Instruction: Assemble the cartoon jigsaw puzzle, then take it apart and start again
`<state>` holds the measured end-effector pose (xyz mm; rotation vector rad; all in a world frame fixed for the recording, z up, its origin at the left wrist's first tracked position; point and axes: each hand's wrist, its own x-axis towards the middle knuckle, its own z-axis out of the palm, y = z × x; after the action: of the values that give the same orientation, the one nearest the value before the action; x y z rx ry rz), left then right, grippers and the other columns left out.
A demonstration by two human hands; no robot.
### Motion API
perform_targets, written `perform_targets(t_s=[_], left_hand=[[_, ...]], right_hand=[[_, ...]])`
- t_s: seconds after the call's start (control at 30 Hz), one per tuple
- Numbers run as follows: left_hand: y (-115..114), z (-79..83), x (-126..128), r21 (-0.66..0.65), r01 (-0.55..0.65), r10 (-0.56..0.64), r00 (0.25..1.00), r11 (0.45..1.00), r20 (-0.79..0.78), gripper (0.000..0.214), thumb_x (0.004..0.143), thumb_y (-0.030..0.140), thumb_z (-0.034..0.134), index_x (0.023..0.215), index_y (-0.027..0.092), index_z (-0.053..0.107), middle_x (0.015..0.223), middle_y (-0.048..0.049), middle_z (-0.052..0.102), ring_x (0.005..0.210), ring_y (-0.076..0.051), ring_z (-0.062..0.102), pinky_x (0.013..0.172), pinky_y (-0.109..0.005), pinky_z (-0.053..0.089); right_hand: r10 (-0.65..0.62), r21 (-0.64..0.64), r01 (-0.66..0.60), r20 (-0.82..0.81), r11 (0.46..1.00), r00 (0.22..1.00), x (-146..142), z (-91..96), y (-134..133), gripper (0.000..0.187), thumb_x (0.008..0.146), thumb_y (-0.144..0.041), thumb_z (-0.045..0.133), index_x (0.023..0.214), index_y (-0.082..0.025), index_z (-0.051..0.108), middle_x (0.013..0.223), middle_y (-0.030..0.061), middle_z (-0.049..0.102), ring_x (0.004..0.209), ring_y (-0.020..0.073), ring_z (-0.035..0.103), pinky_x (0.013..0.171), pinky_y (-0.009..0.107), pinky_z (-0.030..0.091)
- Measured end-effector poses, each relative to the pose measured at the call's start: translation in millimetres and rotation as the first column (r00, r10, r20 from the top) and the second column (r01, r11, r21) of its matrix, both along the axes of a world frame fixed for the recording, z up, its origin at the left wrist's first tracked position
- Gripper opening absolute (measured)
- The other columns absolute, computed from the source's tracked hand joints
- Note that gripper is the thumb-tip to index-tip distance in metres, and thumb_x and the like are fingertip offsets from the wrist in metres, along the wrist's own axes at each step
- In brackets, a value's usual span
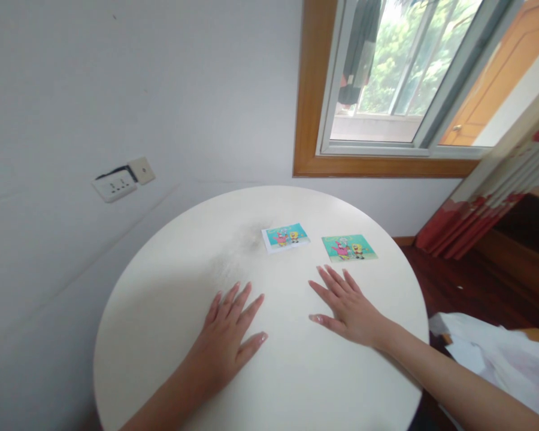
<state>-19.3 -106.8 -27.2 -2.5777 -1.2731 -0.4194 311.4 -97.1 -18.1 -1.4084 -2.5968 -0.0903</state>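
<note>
Counter (161,311), round and white, carries everything. Left hand (227,335) lies flat on it, open and empty. Right hand (348,308) lies flat too, fingers spread, holding nothing. Right card (349,247) sits just past its fingertips, left card (285,237) beside it. Both show cartoon friends; any writing looks too blurry to read.

Surface (161,311): white, smooth, low sheen; laminate or paint, can't tell which. Dull grey scuffed patch (240,242) toward its far side. Left card (285,237) and right card (349,247): printed paper or thin card, slightly glossy. Window frame (308,120): varnished wood, semi-gloss. Wall (161,90): matt white paint. Socket (114,185): smooth white plastic. Curtain (489,191): printed cloth, matt. Floor (476,281): dark polished wood, shiny.
</note>
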Motion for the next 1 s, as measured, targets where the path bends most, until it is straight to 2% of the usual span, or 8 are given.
perform_targets(t_s=[0.37,0.63,0.8,0.9,1.0], left_hand=[[0.1,0.1,0.2,0.002,0.0,0.0,1.0,1.0,0.003,0.061,0.094,0.053,0.046,0.149,0.029,0.035,0.153,-0.0095,0.038,0.14,-0.034,0.034,0.111,-0.055,0.029],[0.3,0.1,-0.5,-0.012,-0.006,0.006,1.0,1.0,-0.008,0.061,0.094,0.052,0.046,0.149,0.03,0.035,0.154,-0.0087,0.037,0.14,-0.033,0.033,0.111,-0.055,0.029],[3.7,1.1,-3.0,-0.052,0.007,-0.003,0.998,0.999,0.065,0.055,0.094,0.049,0.047,0.146,0.032,0.039,0.15,-0.0054,0.043,0.138,-0.03,0.037,0.114,-0.052,0.025],[5.8,6.3,-4.0,-0.032,0.021,-0.015,0.983,0.999,0.185,0.048,0.098,0.033,0.041,0.146,0.029,0.038,0.148,-0.0046,0.046,0.138,-0.024,0.037,0.117,-0.046,0.022],[7.3,13.5,-2.8,0.014,0.037,-0.04,0.943,0.999,0.33,0.044,0.098,0.024,0.039,0.142,0.024,0.04,0.142,-0.0074,0.05,0.136,-0.023,0.039,0.116,-0.043,0.027]], right_hand=[[0.004,0.036,-0.003,-0.028,0.999,1.0,-0.4,-0.2,-0.9,0.07,0.093,-0.061,0.042,0.153,-0.031,0.023,0.161,0.0086,0.016,0.148,0.0303,0.016,0.118,0.054,0.014],[-0.001,-0.025,0.001,-0.013,1.0,1.0,-0.7,2.3,0.5,0.07,0.093,-0.062,0.038,0.153,-0.029,0.025,0.161,0.0112,0.015,0.149,0.0315,0.013,0.117,0.057,0.014],[0.012,-0.041,-0.014,-0.052,0.999,0.999,5.2,8.6,0.4,0.058,0.098,-0.053,0.035,0.152,-0.033,0.027,0.161,0.0051,0.019,0.149,0.0265,0.017,0.118,0.052,0.017],[-0.078,0.034,0.083,-0.122,0.996,0.989,25.0,12.0,17.9,0.056,0.098,-0.05,0.035,0.151,-0.032,0.031,0.161,0.0037,0.023,0.148,0.0254,0.019,0.118,0.05,0.02],[-0.247,0.061,0.261,-0.168,0.964,0.954,55.3,12.9,54.7,0.062,0.096,-0.052,0.04,0.149,-0.02,0.037,0.158,0.0129,0.027,0.146,0.0291,0.023,0.117,0.049,0.025]])
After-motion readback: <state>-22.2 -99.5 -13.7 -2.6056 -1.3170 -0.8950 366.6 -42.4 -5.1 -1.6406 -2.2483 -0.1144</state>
